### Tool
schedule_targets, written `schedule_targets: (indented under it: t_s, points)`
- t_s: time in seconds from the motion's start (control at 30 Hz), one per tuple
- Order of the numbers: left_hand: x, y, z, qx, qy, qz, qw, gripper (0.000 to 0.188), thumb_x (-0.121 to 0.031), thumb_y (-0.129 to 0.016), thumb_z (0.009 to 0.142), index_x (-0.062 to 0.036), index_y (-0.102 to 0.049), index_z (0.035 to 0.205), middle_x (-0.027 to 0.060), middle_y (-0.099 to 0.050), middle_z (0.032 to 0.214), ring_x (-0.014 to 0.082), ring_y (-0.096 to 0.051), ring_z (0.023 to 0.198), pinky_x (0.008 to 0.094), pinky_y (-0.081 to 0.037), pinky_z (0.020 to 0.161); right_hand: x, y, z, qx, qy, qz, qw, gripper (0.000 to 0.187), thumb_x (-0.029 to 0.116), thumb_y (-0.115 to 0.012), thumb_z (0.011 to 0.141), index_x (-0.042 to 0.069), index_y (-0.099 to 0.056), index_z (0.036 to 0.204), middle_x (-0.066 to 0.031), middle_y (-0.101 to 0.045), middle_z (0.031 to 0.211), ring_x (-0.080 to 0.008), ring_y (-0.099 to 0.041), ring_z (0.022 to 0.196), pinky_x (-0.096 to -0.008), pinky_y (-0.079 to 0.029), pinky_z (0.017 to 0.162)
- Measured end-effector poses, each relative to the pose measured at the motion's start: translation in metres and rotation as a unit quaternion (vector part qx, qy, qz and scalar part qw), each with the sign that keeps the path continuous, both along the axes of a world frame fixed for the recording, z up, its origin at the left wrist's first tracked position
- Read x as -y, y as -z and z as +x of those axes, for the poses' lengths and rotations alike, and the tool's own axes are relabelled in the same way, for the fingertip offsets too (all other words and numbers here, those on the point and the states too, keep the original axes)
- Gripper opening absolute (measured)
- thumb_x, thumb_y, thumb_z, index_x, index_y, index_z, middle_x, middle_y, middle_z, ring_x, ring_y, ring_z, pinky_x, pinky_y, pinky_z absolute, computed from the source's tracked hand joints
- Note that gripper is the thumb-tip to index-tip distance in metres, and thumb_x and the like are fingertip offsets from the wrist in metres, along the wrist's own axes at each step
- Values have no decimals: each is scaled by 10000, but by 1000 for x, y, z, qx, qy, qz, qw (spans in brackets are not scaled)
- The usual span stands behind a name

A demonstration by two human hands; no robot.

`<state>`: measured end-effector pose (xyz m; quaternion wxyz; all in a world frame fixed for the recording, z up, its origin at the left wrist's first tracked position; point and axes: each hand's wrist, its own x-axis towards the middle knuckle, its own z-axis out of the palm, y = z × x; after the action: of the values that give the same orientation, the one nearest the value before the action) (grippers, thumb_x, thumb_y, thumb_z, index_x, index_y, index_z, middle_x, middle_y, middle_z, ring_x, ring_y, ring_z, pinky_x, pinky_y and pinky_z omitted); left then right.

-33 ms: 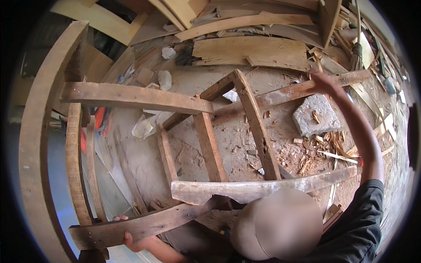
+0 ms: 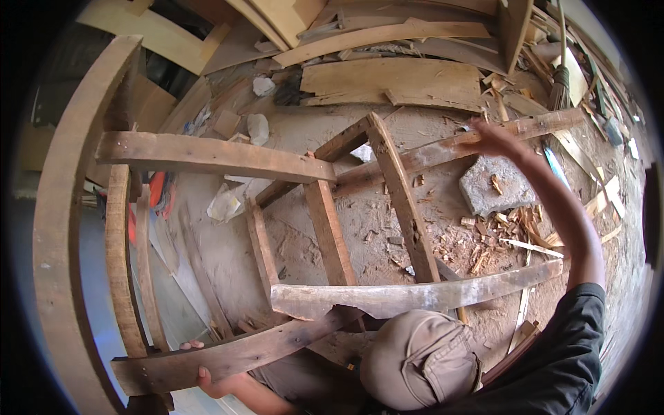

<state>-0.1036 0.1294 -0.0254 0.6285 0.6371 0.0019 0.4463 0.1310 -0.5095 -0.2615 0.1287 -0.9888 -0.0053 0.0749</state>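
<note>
My left hand (image 2: 209, 383) is wrapped round a dark wooden board (image 2: 242, 355) of an old timber frame at the lower left, thumb on the near face and fingertips over the top edge. My right arm reaches far out to the right, where my right hand (image 2: 494, 139) is over a long worn rail (image 2: 436, 153) of the frame. Its fingers are stretched out and apart; whether they touch the rail I cannot tell. Between these parts run crossbars (image 2: 330, 235) and a pale-faced rail (image 2: 415, 297). A large curved-looking post (image 2: 59, 228) stands at the far left.
A rough grey stone block (image 2: 498, 185) lies on the floor by my right forearm, with wood chips (image 2: 484, 252) around it. Boards (image 2: 394, 79) and a broom (image 2: 560, 86) are at the back. Low in front is a rounded brown cloth shape (image 2: 408, 356), like a cap.
My right hand has shifted left along the rail, and its fingers have stretched out. My left hand keeps its hold. The brown cloth shape has moved slightly left.
</note>
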Motion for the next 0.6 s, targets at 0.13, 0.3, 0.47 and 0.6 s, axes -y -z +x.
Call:
schedule_targets:
  t_s: [0.13, 0.3, 0.47, 0.6]
  points:
    - [-3, 1, -13, -13, 5, 34, 999, 707, -215, -607, 684, -28, -422, 1340, 169, -522, 1164, 294, -454, 1036, 406, -364, 936, -168, -29, -72, -234, 5, 476, 848, 975, 613, -629, 893, -116, -295, 1449, -330, -408, 1440, -450, -477, 1291, -445, -414, 1123]
    - [24, 32, 3, -11, 50, 44, 998, 634, -216, -601, 671, -43, -463, 1265, 158, -515, 1165, 295, -449, 1044, 405, -362, 933, -233, 47, -107, -90, 99, 366, 921, 859, 486, -695, 876, -91, -319, 1389, -387, -461, 1179, -490, -541, 1107, -515, -474, 972]
    - [24, 37, 9, -8, 30, 80, 996, 606, -232, -588, 674, -15, -470, 1228, 178, -510, 1145, 304, -465, 1025, 413, -374, 926, -248, 74, -93, -19, 117, 378, 918, 847, 347, -711, 867, -39, -270, 1479, -363, -489, 1158, -514, -534, 1051, -518, -480, 930]
    - [16, 48, 13, 6, 70, 148, 986, 557, -216, -570, 699, 18, -477, 1196, 193, -517, 1128, 312, -485, 993, 414, -399, 903, -255, 90, -85, 18, 109, 360, 926, 859, 363, -711, 862, -104, -297, 1452, -405, -526, 1105, -516, -561, 1016, -519, -489, 909]
